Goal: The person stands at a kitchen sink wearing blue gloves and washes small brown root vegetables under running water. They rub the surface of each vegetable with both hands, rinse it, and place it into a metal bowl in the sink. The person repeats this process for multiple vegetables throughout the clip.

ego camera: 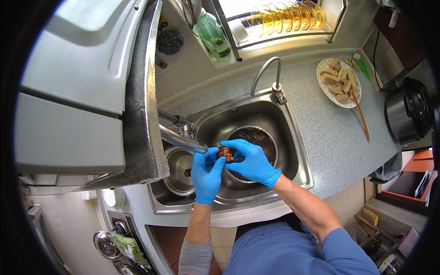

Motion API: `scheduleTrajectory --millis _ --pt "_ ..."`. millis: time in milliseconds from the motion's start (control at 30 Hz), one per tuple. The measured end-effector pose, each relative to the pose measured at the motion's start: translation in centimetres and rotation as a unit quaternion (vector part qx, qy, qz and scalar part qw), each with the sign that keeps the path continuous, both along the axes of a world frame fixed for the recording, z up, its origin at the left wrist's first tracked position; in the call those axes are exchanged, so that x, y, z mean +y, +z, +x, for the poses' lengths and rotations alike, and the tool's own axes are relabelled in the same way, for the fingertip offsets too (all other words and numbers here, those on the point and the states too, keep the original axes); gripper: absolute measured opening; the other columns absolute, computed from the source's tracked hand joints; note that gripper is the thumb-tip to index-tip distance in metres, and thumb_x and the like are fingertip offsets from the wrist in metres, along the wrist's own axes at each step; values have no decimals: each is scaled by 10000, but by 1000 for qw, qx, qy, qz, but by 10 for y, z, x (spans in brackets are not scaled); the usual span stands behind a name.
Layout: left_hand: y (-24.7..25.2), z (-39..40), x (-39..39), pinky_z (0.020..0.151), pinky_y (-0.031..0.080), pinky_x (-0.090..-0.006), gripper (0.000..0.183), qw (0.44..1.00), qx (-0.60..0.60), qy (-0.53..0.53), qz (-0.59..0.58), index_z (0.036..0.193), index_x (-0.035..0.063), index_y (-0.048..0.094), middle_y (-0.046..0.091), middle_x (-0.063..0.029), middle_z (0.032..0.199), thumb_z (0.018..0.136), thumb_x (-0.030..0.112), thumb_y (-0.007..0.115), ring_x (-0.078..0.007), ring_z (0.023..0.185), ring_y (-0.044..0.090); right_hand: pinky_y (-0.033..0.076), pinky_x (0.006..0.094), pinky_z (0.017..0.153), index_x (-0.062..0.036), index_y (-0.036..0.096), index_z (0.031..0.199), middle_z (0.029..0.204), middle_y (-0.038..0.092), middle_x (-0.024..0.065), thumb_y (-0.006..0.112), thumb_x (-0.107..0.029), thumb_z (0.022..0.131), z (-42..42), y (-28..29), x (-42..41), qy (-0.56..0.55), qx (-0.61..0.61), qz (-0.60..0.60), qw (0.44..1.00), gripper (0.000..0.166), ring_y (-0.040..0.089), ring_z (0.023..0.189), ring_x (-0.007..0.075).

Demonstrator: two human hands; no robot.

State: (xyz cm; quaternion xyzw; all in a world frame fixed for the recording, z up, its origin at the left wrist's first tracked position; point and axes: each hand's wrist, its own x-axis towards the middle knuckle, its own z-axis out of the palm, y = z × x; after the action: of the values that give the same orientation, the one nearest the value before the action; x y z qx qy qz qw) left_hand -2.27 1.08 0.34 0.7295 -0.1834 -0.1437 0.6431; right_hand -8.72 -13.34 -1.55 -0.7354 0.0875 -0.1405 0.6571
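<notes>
My left hand and my right hand wear blue gloves and meet over the double sink. Between their fingertips they hold a small, roundish, reddish-brown piece of food; its exact kind is unclear. A lighter orange-tan patch shows on its lower side. Below my right hand, in the large steel basin, sits a round metal bowl with dark water and dark contents. Left of my left hand, a metal bowl in the smaller basin holds a dark brown scrap.
The chrome faucet spout reaches almost to my left fingers. A slim curved tap rises behind the sink. A range hood juts in on the left. On the right counter are a plate of meat pieces, chopsticks and an electric cooker.
</notes>
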Motion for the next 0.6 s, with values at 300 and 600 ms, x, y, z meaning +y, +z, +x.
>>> scheduleTrajectory --millis 300,600 --pt "7 6 8 919 492 -316 444 987 118 -54 -94 1390 16 373 495 -99 1327 967 94 482 -190 1123 544 412 352 1034 -88 467 1351 1346 507 117 731 -84 779 7 2 5 41 -65 100 992 631 500 1225 229" --pt "0 7 13 972 458 -327 443 981 102 -44 -162 1356 -8 405 511 -113 1295 927 15 511 -204 1150 535 364 342 1060 -88 428 1383 1376 480 99 665 -151 868 4 -11 16 56 -31 185 981 571 461 1254 197"
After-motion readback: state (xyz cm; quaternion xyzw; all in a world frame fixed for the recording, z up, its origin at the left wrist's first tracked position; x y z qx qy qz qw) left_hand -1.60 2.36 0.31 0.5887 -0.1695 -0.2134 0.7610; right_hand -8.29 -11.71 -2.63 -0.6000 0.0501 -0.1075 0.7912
